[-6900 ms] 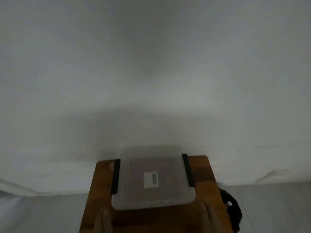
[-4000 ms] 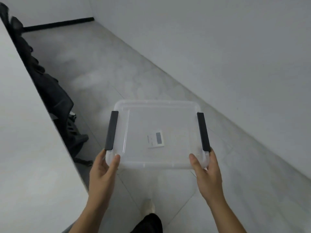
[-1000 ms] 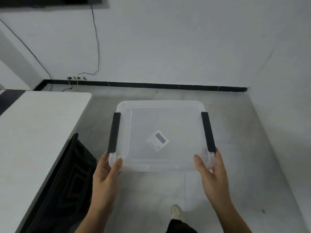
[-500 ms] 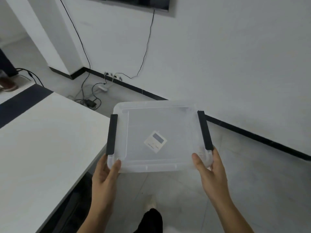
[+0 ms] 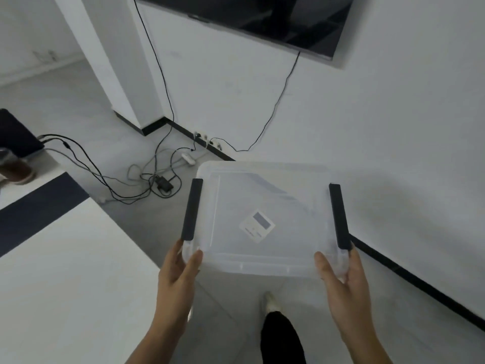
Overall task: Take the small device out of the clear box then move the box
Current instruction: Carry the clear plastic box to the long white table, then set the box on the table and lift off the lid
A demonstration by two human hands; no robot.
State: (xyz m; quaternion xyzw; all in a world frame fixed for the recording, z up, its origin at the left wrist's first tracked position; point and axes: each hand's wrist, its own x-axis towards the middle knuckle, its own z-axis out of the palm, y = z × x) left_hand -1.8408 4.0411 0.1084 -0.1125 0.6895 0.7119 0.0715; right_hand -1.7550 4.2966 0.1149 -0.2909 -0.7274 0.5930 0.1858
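Observation:
I hold a clear plastic box (image 5: 267, 261) with a lid and two black side latches in the air at waist height, over the floor. My left hand (image 5: 178, 274) grips its near left corner and my right hand (image 5: 341, 279) grips its near right corner. Inside the box lies a small white device (image 5: 257, 225) with a grey screen, turned at an angle near the middle. The lid is on the box.
A white table (image 5: 65, 271) with a dark stripe stands at my left, its edge close to the box. Tangled cables (image 5: 147, 179) and a power strip lie on the floor by the wall. A dark screen (image 5: 262, 17) hangs on the wall ahead. My foot (image 5: 270, 300) shows below the box.
I have turned further left while carrying the box; the table, cables and wall screen have come more into view. My grip on the box is the same.

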